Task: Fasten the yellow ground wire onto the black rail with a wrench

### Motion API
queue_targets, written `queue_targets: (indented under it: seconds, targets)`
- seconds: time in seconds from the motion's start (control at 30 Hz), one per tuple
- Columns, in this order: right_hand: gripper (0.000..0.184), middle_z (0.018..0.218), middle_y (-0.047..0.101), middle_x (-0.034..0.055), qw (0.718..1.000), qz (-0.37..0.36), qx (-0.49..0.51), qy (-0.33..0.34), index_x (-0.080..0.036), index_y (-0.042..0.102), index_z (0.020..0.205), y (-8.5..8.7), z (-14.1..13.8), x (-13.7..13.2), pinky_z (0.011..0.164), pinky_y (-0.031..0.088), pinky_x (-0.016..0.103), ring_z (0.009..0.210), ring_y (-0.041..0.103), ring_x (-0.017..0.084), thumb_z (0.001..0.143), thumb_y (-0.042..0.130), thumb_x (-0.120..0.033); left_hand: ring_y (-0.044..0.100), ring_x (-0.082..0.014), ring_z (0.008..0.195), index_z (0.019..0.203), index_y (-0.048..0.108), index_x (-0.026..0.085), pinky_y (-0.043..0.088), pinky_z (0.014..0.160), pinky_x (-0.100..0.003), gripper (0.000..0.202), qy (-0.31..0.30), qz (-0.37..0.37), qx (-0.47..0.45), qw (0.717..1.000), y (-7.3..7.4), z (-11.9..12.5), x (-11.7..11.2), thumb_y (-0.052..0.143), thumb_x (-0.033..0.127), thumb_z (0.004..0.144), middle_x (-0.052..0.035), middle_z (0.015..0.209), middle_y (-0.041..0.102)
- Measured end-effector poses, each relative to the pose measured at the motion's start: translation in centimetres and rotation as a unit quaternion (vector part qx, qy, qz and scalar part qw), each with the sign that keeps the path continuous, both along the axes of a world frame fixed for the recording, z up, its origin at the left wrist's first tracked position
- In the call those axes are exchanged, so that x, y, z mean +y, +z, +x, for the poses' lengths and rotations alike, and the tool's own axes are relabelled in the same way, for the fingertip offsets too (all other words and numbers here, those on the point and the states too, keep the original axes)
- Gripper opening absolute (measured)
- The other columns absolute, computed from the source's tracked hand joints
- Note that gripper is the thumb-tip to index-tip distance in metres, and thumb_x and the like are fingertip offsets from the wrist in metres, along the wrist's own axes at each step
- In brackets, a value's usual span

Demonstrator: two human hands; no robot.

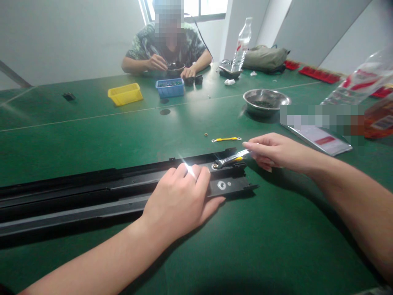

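Note:
A long black metal rail (129, 180) lies across the green table, reaching off the left edge of the view. My left hand (179, 198) is closed over it near its right end, thumb on the near side and fingers across the top. My right hand (272, 150) pinches a silver wrench (236, 156), whose head sits at a small brass-coloured nut (215, 166) on the rail. Part of a yellow wire (238, 159) shows beneath the wrench. Behind the rail lie a yellow ring-terminal wire (227, 139) and a loose nut (206, 134).
A steel bowl (266, 102) and a phone-like flat device (322, 137) are at the right, near bottles (359, 78). Farther back are a yellow bin (125, 95), a blue bin (170, 88) and an upright bottle (242, 47). Opposite, a person (168, 49) handles a bowl.

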State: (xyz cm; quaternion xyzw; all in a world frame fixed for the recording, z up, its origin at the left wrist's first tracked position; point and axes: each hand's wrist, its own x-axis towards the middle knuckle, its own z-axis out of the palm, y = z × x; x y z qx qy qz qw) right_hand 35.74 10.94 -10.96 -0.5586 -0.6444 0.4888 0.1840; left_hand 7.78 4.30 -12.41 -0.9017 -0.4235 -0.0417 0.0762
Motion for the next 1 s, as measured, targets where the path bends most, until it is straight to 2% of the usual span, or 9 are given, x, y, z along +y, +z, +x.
queue_targets:
  seconds: [0.17, 0.37, 0.67, 1.0]
  targets:
    - [0.051, 0.054, 0.052, -0.0017, 0.994, -0.026, -0.054, 0.088, -0.021, 0.054, 0.067, 0.7, 1.1, -0.2, 0.052, 0.036, 0.029, 0.049, 0.049, 0.014, 0.093, 0.061, -0.065, 0.056, -0.0319, 0.092, 0.116, 0.057, 0.017, 0.048, 0.08, -0.047, 0.051, 0.0, 0.001, -0.002, 1.0, 0.0, 0.0, 0.0, 0.039, 0.062, 0.1, -0.0122, 0.1, 0.063]
    - [0.048, 0.057, 0.053, -0.0018, 0.985, -0.059, -0.06, 0.149, -0.019, 0.057, 0.072, 0.8, 1.2, -0.3, 0.051, 0.034, 0.028, 0.051, 0.05, 0.014, 0.096, 0.059, -0.06, 0.056, -0.0309, 0.09, 0.114, 0.058, 0.017, 0.048, 0.078, -0.046, 0.05, -0.001, 0.008, -0.009, 1.0, 0.1, 0.0, 0.0, 0.041, 0.061, 0.1, -0.0122, 0.097, 0.063]
    - [0.05, 0.053, 0.054, -0.0008, 0.984, -0.062, -0.082, 0.148, -0.02, 0.055, 0.07, 0.5, 1.3, -0.3, 0.05, 0.034, 0.029, 0.049, 0.048, 0.014, 0.098, 0.054, -0.061, 0.055, -0.031, 0.09, 0.114, 0.058, 0.017, 0.048, 0.078, -0.046, 0.05, 0.001, 0.004, -0.008, 1.0, 0.0, 0.1, 0.0, 0.04, 0.061, 0.1, -0.0122, 0.098, 0.062]
    - [0.049, 0.054, 0.055, -0.0002, 0.984, -0.067, -0.084, 0.146, -0.02, 0.061, 0.074, 0.5, 1.4, -0.3, 0.048, 0.034, 0.029, 0.049, 0.05, 0.015, 0.096, 0.055, -0.063, 0.055, -0.0309, 0.091, 0.115, 0.057, 0.017, 0.048, 0.078, -0.046, 0.05, 0.002, -0.002, -0.004, 1.0, 0.0, 0.2, 0.1, 0.04, 0.061, 0.1, -0.0114, 0.099, 0.062]
